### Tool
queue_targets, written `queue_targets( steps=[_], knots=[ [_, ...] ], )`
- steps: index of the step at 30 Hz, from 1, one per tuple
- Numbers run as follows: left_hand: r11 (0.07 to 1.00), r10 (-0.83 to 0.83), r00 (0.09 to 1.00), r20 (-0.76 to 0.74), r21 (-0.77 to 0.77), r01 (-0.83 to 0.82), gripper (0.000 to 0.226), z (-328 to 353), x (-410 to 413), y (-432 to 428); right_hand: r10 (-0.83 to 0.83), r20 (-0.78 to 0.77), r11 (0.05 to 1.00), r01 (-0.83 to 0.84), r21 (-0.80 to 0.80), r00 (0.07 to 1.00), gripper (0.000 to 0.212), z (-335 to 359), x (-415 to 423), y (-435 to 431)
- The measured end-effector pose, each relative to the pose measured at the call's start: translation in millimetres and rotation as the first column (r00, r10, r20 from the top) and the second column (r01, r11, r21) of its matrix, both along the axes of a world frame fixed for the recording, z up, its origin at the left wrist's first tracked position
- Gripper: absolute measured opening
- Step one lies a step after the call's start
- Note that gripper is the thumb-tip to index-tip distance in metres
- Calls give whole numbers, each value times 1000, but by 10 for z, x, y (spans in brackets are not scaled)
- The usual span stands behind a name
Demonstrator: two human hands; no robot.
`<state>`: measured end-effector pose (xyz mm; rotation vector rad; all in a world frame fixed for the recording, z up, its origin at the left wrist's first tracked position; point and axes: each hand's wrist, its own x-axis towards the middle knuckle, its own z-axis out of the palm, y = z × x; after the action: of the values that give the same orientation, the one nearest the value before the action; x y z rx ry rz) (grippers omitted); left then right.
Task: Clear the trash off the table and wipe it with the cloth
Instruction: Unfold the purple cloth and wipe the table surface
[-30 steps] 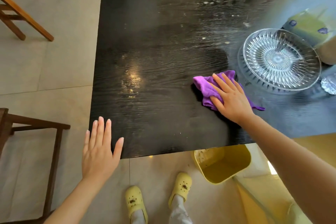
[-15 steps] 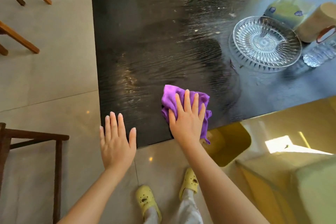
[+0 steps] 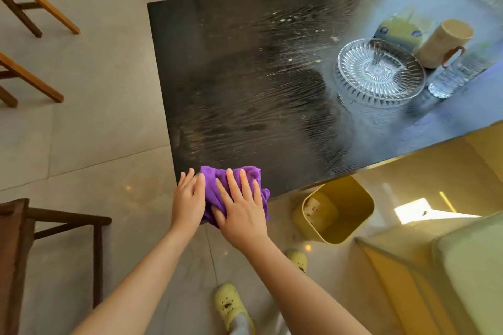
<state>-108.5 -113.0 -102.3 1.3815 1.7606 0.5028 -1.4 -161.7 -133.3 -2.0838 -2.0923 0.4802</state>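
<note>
Cloth (image 3: 217,193), purple and bunched, sits right at the table's (image 3: 245,62) near left corner, part of it on the dark top and part spilling over the near edge. Right hand (image 3: 241,209) lies flat on it with fingers spread, pressing rather than clenching, its wrist off the table over the floor. Left hand (image 3: 189,198) is open too, laid against the cloth's left side at the corner, fingertips touching the fabric and the table's left edge; neither hand has closed around the cloth. From that corner the tabletop runs bare across its whole left and middle stretch, with only small pale specks (image 3: 285,20) scattered toward the far side. Glass dish (image 3: 381,69) stands well away toward the table's right side, and just behind it are a beige mug (image 3: 442,42), a yellow-green packet (image 3: 400,28) and a clear plastic bottle (image 3: 457,76) lying near the right-hand near edge. Below the table's near edge, right of the hands, a yellow bin (image 3: 339,211) stands open on the tiled floor with something pale inside. Left of the table the floor lies open as far as the wooden chair legs (image 3: 30,8), and a dark wooden frame (image 3: 54,226) stands near the left arm.
</note>
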Motion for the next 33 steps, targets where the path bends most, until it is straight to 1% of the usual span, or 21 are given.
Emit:
queue_targets(
  steps=[2,5,8,10,14,16,17,18,19,20,21,22,23,24,25,26,28,30,31,33],
  knots=[
    [997,-74,994,-77,-9,74,47,-37,-41,7,49,24,999,-50,2,998,57,8,108,10],
    [981,-190,956,-223,-3,194,47,-157,-68,-4,83,37,996,-84,8,996,56,45,293,24],
    [984,-165,945,-284,23,179,50,-195,-8,-36,81,16,997,-81,5,997,56,63,503,41],
    [989,-127,954,-273,35,142,51,-167,86,-52,88,14,996,-88,-8,996,57,87,606,59],
    [978,-154,946,-285,93,188,45,-83,368,-43,85,-5,995,-85,-49,996,62,116,779,55],
    [979,-136,939,-315,105,177,39,-21,538,-5,110,-11,989,-110,-96,994,67,143,894,54],
    [981,-123,933,-338,100,165,34,8,617,24,120,-52,985,-125,-121,991,68,190,945,66],
    [985,-115,930,-348,85,153,30,32,692,56,103,-131,984,-120,-134,986,69,245,996,88],
    [988,-110,939,-325,63,138,26,50,763,89,63,-218,987,-93,-130,974,67,309,1055,124],
    [994,-94,962,-255,34,106,23,71,826,125,20,-267,993,-51,-109,963,64,358,1129,162],
    [998,-60,987,-151,-7,60,22,99,885,157,-7,-243,997,-13,-81,970,60,390,1213,195],
    [998,-14,999,-46,-59,12,22,126,937,185,-22,-161,998,13,-60,987,57,405,1297,213],
    [994,31,999,26,-101,-28,24,156,986,208,-30,-69,998,26,-57,997,55,400,1368,223],
    [990,56,997,54,-129,-49,27,179,1028,231,-29,-1,997,29,-66,1000,54,389,1420,230],
    [989,54,998,43,-143,-47,30,207,1069,253,-25,32,996,27,-79,999,53,382,1442,237],
    [989,26,1000,8,-147,-25,31,229,1106,274,-28,33,995,31,-93,999,54,373,1443,249],
    [990,-56,997,-61,-132,47,27,286,1177,314,-63,-1,992,62,-109,998,59,368,1419,291],
    [982,-155,985,-73,-116,146,19,371,1262,349,-111,-49,985,104,-140,993,62,382,1435,353],
    [974,-209,976,-60,-107,202,15,428,1307,359,-131,-76,980,118,-159,988,58,394,1471,393],
    [948,-306,952,-2,-88,305,9,565,1395,374,-164,-128,973,139,-185,978,39,437,1598,467]
  ],
)
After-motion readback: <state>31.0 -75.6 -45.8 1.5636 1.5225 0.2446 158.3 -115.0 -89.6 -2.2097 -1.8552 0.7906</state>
